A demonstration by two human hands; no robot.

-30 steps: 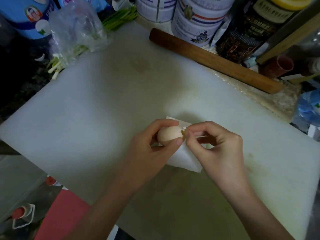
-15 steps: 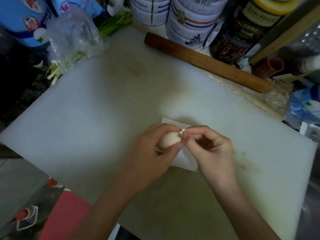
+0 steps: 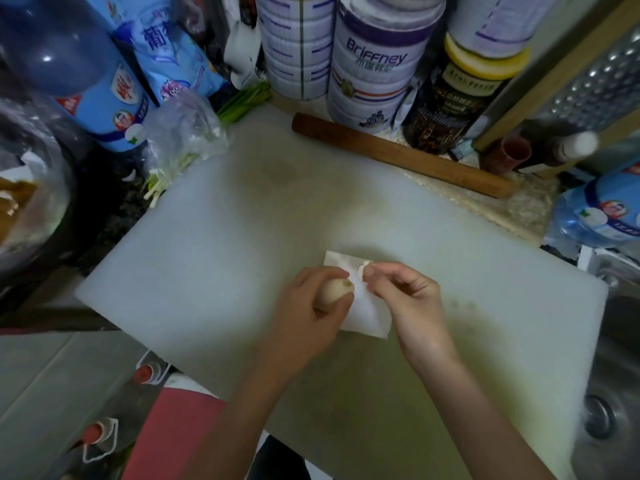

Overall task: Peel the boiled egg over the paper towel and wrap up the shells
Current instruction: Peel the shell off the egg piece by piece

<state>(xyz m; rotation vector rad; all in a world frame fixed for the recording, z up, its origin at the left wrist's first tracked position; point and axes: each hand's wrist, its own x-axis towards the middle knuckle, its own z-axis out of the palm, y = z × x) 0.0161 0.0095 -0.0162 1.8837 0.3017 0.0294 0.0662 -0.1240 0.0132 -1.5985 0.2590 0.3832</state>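
Head view: the egg (image 3: 335, 289) is gripped in the curled left hand (image 3: 308, 310), its long axis turned right toward the right hand (image 3: 408, 296). There a shell chip (image 3: 363, 269) is pinched between thumb and forefinger, over the paper towel (image 3: 367, 317) lying between both hands.
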